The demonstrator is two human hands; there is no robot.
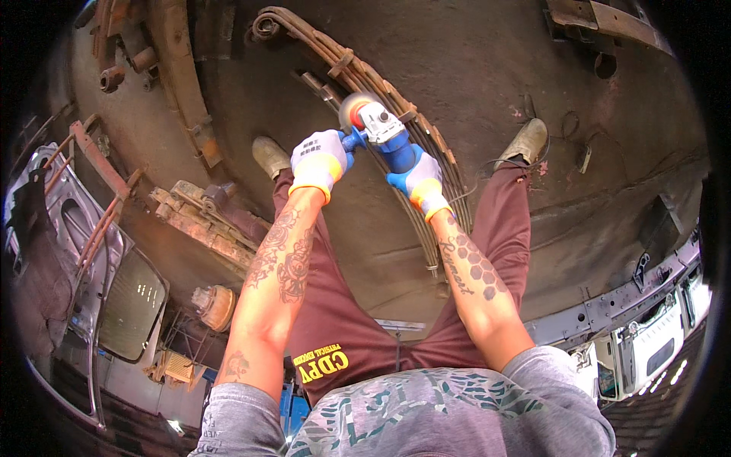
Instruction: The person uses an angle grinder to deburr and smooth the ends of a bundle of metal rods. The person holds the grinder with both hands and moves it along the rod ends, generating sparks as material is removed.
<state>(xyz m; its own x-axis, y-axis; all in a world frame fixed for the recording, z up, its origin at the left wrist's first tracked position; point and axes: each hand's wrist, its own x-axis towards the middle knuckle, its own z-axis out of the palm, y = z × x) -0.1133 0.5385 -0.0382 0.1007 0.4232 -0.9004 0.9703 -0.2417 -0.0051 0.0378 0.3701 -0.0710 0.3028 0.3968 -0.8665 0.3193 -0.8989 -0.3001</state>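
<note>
A blue angle grinder (394, 149) with a pale metal head is held out in front of me. My left hand (318, 161), in a grey and blue work glove with a yellow cuff, is closed round its side handle. Gloved the same way, my right hand (422, 180) wraps the grinder's body. The round disc (355, 111) looks blurred, with an orange-red centre. Beside and beneath the tool, a rusty leaf spring (373, 76) of several stacked strips runs from the far left to between my legs. Whether the disc touches it, I cannot tell.
My feet stand either side of the spring. A cable (476, 181) trails from my right hand's side. More rusty spring pieces (199, 221) lie on the left, near a vehicle door (87, 251) and a rusty hub (215, 307). A white vehicle (647, 343) stands at the right.
</note>
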